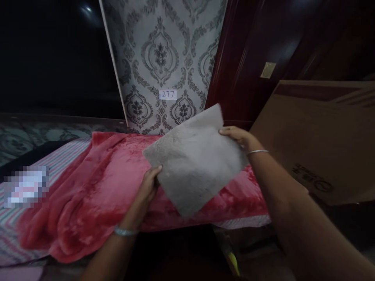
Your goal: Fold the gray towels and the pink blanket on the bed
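Observation:
A flat grey rectangular sheet [199, 160] with a soft, slightly mottled face is held up at a tilt; I cannot make out its exact material. My left hand [150, 181] grips its lower left edge, thumb on the face and fingers behind. At the upper right edge, my right hand [236, 136] pinches it the same way, with the other fingers hidden behind. Beneath the sheet lies a red plush blanket [123, 168], bunched into folds on the left.
A striped cloth [64, 156] shows under the blanket. Behind are a large black screen [55, 58], patterned wallpaper [159, 50] with a paper label [168, 94] reading 277, and a dark red wooden panel [249, 47]. A big cardboard box [319, 136] stands at the right.

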A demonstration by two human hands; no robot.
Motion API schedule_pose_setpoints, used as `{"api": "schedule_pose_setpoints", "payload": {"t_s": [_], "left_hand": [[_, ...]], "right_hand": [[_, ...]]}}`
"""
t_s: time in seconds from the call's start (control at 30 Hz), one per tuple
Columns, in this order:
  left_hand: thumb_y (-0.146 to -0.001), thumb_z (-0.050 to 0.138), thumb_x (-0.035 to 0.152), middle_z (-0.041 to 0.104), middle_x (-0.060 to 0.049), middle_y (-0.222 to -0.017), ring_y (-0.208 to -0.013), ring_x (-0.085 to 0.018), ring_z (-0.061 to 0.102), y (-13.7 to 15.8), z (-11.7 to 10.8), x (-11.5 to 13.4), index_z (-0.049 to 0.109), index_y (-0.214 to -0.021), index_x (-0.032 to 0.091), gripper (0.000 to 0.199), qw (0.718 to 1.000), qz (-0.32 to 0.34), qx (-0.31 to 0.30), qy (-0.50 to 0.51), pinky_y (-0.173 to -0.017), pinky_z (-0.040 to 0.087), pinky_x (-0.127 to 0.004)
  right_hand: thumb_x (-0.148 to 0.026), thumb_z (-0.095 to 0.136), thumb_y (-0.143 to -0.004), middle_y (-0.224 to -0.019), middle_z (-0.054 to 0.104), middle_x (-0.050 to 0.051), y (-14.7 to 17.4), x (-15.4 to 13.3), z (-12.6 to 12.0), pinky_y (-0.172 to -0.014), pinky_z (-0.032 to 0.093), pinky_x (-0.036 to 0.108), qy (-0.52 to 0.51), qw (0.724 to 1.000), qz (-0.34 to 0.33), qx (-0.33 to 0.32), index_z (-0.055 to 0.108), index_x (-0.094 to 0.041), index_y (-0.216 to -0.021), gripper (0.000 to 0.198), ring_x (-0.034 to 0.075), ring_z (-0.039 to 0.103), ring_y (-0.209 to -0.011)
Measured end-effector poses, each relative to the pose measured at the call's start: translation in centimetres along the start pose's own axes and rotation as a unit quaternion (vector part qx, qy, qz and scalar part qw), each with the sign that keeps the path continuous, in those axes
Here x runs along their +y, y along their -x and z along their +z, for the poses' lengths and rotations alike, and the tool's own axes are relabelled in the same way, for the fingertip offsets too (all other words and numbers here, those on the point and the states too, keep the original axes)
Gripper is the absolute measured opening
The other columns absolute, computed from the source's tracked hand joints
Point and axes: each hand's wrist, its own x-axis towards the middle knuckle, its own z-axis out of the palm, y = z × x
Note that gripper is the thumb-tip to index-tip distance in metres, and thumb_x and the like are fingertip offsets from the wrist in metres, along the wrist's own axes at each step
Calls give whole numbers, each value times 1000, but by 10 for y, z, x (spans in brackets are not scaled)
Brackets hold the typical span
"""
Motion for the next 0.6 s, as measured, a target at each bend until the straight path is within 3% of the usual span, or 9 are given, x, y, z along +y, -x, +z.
{"api": "schedule_pose_setpoints", "payload": {"t_s": [0.07,0.13,0.2,0.3,0.47,0.6], "left_hand": [[-66,77,26,74,-5,-75,-66,-18,67,-30,-14,0,71,-83,13,22,997,-53,58,-6,-66,55,-29],[-67,72,21,69,-3,-66,-58,-17,63,-50,-30,-5,67,-77,14,12,992,-89,86,-21,-60,53,-28],[-66,71,19,68,-3,-64,-55,-16,61,-60,-42,-12,66,-76,14,12,991,-95,87,-32,-57,52,-28],[-63,77,21,71,-3,-71,-61,-17,64,-64,-50,-23,67,-85,14,25,993,-77,78,-38,-61,54,-29],[-63,83,30,74,-7,-99,-91,-22,71,-71,-50,-41,63,-105,17,48,988,52,103,-104,-81,58,-34],[-68,80,29,71,-12,-120,-106,-26,70,-74,-49,-49,59,-118,19,55,977,93,132,-141,-91,58,-39]], "right_hand": [[-26,60,-92,-78,72,3,-20,34,47,-73,52,24,45,994,97,17,70,-14,-97,16,14,63,-71],[-22,61,-89,-75,71,5,-28,71,83,-72,51,25,71,988,133,24,71,-12,-90,15,16,63,-71],[-22,57,-90,-82,73,6,-31,99,103,-72,50,24,79,985,146,37,73,-13,-92,18,16,64,-74],[-27,55,-93,-87,75,7,-39,118,104,-69,49,23,86,983,155,47,74,-13,-97,24,16,66,-75],[-32,61,-91,-87,76,7,-55,123,96,-65,47,21,107,982,149,37,76,-12,-99,26,16,66,-75],[-33,65,-88,-91,75,8,-62,125,101,-64,46,21,139,980,126,73,76,-9,-102,30,17,67,-79]]}}
